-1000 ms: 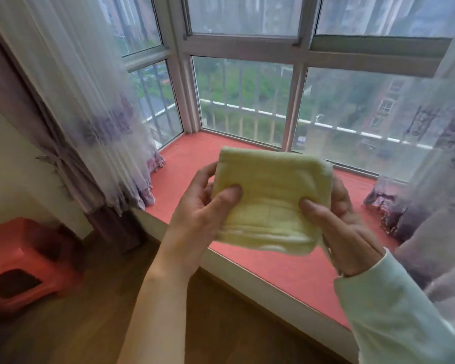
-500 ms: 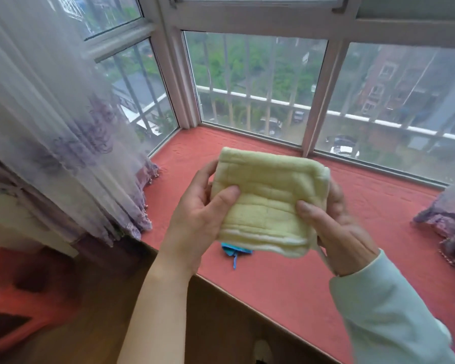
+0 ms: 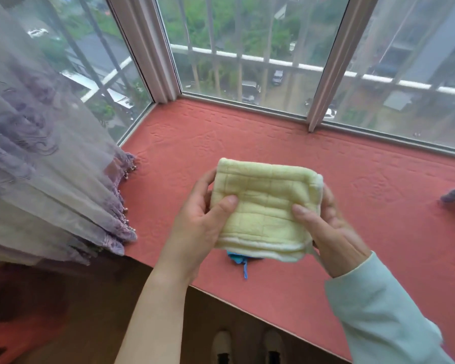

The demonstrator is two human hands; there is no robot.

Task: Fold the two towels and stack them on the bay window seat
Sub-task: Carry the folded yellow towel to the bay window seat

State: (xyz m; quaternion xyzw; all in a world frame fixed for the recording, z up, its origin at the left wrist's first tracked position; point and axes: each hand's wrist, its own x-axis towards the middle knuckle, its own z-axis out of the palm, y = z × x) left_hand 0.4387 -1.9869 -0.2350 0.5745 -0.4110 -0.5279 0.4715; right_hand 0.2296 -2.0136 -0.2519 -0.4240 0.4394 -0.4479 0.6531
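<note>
Two hands hold one folded yellow towel above the bay window seat, close to its front edge. Left hand: thumb on the towel's upper face, fingers curled behind its left side. Right hand: thumb on top, fingers wrapped round the right side; pale green sleeve on that arm. Towel is a thick flat square, white-trimmed hem toward the person. Blue towel lies on the seat near the front edge, mostly hidden beneath the yellow one; a blue loop sticks out. Cannot tell whether the two touch. Sheer curtain hangs over the seat's left corner. Pair of shoes on the floor below.
</note>
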